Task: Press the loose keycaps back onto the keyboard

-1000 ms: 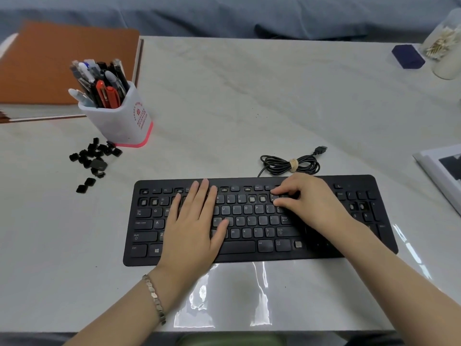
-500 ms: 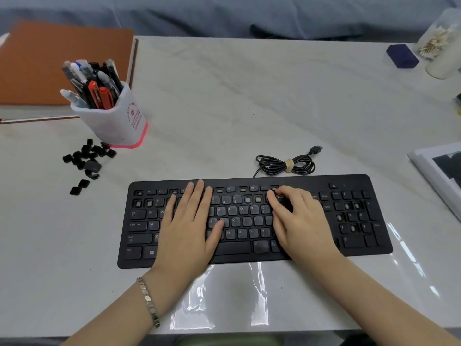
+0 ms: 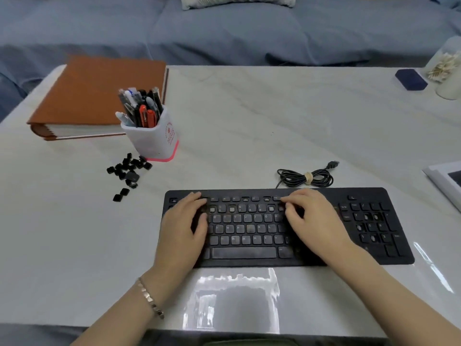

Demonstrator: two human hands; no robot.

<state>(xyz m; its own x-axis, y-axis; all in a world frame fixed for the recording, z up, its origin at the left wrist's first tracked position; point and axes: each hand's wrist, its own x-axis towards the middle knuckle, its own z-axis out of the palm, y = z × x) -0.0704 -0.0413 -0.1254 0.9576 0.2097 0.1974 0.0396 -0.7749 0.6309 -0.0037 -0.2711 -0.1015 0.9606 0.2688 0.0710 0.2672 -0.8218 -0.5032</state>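
L hand & R hand rest relaxed, loosely bent fingers on flat black keyboard; small square loose keycaps heaped on glossy worktop.

- Keyboard: black, full-size, with a number pad. It lies flat, long edge toward the person. The fingers of the left hand lie on its upper-left keys. The fingers of the right hand lie on the upper rows right of centre.
- Empty sockets: pale gaps in the number row between the two sets of fingertips, with more in the number pad, well right of the right fingers.
- Cable: black, coiled and tied with a pale band, just beyond the right fingers.
- Loose keycaps: small black caps in a scattered heap, one larger than the rest, well left of and beyond the left fingers.
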